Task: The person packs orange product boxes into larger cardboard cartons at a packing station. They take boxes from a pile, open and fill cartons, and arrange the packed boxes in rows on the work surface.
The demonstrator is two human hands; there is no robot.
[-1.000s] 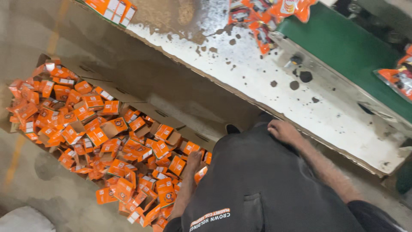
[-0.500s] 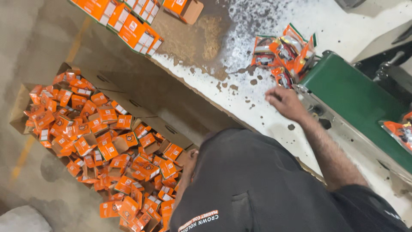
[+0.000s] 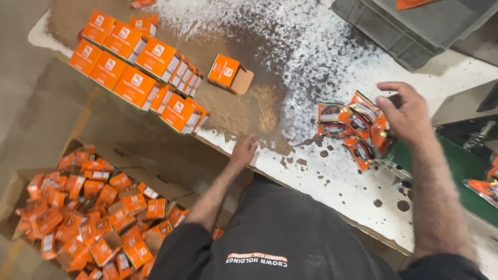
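My right hand (image 3: 407,111) hovers with fingers spread just right of a small pile of orange and dark sachets (image 3: 353,129) on the worn white table (image 3: 337,186). It holds nothing. My left hand (image 3: 244,150) rests empty on the table's near edge, below a single orange carton (image 3: 231,74) that lies on its side with its end open. Rows of filled orange cartons (image 3: 140,67) stand packed together at the table's far left.
On the floor to the left, a big cardboard box (image 3: 155,155) holds several flat orange cartons (image 3: 93,207). A grey plastic crate (image 3: 404,26) sits at the table's far right. A green conveyor belt (image 3: 467,171) carrying a sachet (image 3: 485,189) runs along the right.
My left hand has risen from the floor box to the table edge. My right hand has moved from the table edge up to the sachet pile. The view has tilted up over the table.
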